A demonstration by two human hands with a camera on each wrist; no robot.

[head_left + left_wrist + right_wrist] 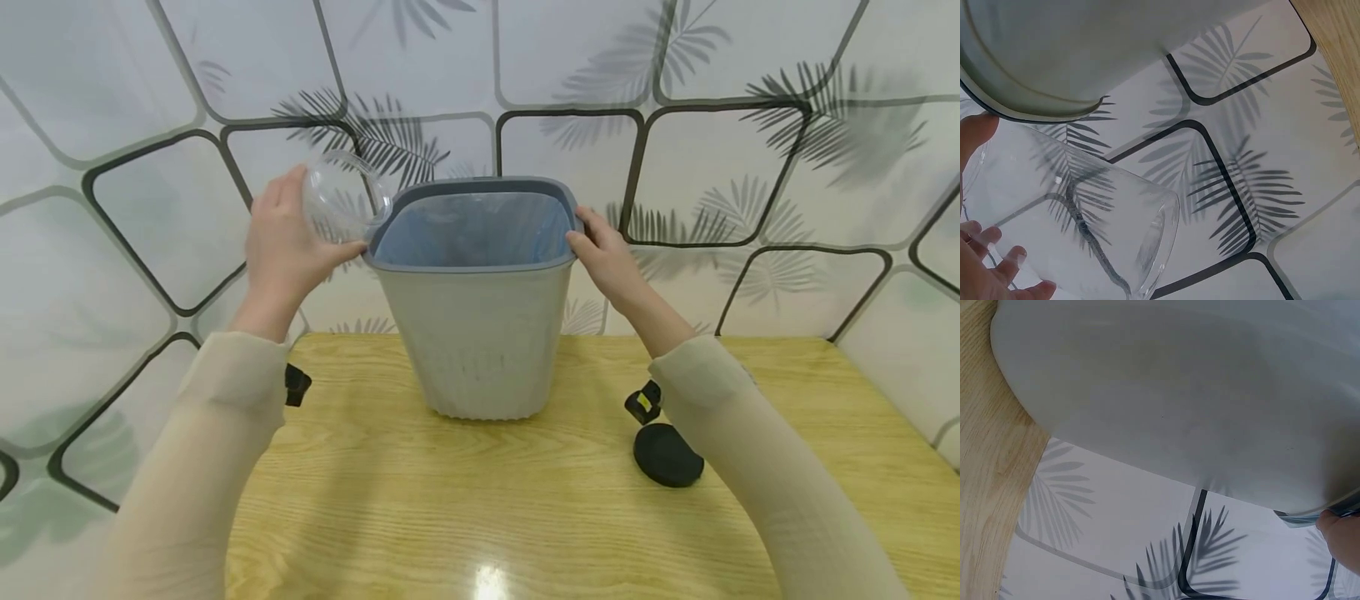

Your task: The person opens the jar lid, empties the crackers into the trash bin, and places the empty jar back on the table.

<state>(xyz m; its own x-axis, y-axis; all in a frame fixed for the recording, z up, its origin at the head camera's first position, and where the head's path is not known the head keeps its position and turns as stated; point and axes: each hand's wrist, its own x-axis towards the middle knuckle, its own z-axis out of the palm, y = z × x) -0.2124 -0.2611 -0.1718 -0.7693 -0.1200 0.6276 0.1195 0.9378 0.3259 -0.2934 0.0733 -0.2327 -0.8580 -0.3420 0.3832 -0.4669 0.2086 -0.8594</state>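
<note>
A pale grey trash bin [480,342] with a darker grey rim ring [480,269] stands upright in the middle of the table. A translucent bluish bag [472,229] lines its inside. My left hand [285,233] holds a clear plastic cup [347,196] beside the bin's left rim, with the thumb tip right at that rim. In the left wrist view the fingers curve along the side of the cup [1104,212]. On the opposite side, my right hand [609,258] grips the bin's right rim between thumb and fingers. The right wrist view shows mostly the bin wall [1166,394].
The wooden table [420,517] reaches back to a wall [750,183] patterned with leaves and dark lines. A black round disc [669,455] lies near the right forearm. Small black devices show beside the left wrist [297,386] and right wrist [643,403].
</note>
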